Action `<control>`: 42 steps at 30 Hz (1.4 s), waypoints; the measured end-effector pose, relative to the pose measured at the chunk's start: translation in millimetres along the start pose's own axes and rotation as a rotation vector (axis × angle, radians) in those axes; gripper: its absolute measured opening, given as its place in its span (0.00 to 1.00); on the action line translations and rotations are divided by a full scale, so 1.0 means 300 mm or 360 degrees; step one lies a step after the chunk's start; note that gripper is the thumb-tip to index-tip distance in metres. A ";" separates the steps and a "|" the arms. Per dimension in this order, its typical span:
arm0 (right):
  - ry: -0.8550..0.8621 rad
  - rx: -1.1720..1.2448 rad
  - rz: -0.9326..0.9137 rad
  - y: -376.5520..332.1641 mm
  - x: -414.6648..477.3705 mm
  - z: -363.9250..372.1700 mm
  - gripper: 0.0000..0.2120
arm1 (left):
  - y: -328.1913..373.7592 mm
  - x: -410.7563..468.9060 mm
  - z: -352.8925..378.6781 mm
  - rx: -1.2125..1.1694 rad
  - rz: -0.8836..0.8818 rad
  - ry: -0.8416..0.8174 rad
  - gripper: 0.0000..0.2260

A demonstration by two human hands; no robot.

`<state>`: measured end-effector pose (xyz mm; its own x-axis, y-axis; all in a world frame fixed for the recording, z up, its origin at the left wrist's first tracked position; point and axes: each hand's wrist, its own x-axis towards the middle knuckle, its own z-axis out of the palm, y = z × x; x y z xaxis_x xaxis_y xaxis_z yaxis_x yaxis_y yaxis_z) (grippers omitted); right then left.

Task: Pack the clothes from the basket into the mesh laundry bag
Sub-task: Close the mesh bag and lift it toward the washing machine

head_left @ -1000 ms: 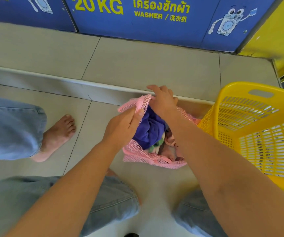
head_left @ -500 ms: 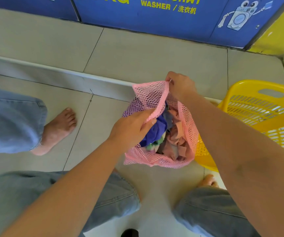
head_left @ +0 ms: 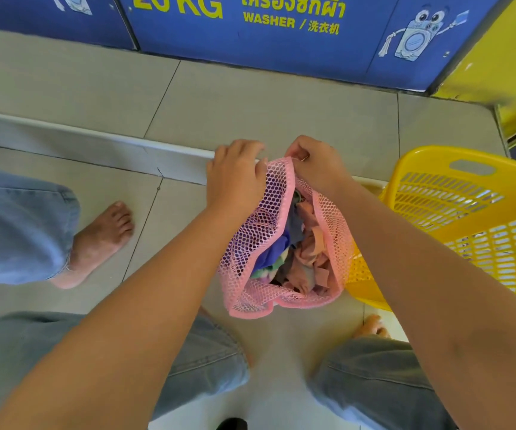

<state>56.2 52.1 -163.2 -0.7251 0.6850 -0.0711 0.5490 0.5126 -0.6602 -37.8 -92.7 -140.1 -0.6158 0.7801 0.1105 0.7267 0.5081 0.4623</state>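
Pink mesh laundry bag (head_left: 247,243) with a solid pink trim band hangs at scene centre, lifted clear of the pale grey tiled floor (head_left: 266,107), mouth facing up and partly gaping. Left hand (head_left: 235,178) grips the far-left part of the bag's rim, fingers curled over the mesh and closed on it. Right hand (head_left: 318,162) pinches the far tip of the rim just beside the left hand, fingers bunched tight on the trim; the two hands nearly touch. Inside the bag, clothes (head_left: 300,252) sit packed: a blue-purple garment on the left, salmon-pink fabric on the right, a bit of green and pale cloth low near the near edge. Yellow slotted plastic laundry basket (head_left: 455,218) stands on the floor at right, its left wall touching or just behind the bag's right side; cannot tell which. Basket interior only partly visible; what shows of it holds no clothes. Far side of the scene: blue washer panel (head_left: 250,35) lettered "20 KG" and "WASHER" in yellow, with a cartoon washing machine at right. A low step edge runs across the floor behind the hands. Person's knees in light blue denim (head_left: 374,383) at the near edge; another bare foot (head_left: 98,243) and a denim leg at left.
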 end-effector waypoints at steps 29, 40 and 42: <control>-0.0192 0.0057 -0.0010 -0.049 -0.015 -0.039 0.06 | -0.008 0.081 0.053 -0.0367 -0.0207 -0.0319 0.07; 0.0138 -0.0097 -0.0518 -0.020 -0.039 -0.023 0.04 | 0.039 0.144 -0.002 -0.0580 -0.0758 -0.0952 0.34; 0.0170 -0.0104 -0.0530 -0.014 -0.045 -0.028 0.04 | 0.026 0.159 -0.014 -0.0712 -0.0841 -0.1076 0.32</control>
<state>67.1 44.8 -153.2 -0.8231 0.5232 0.2208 0.3178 0.7466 -0.5845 -62.8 -53.2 -127.5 -0.4231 0.6070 -0.6728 0.1371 0.7768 0.6146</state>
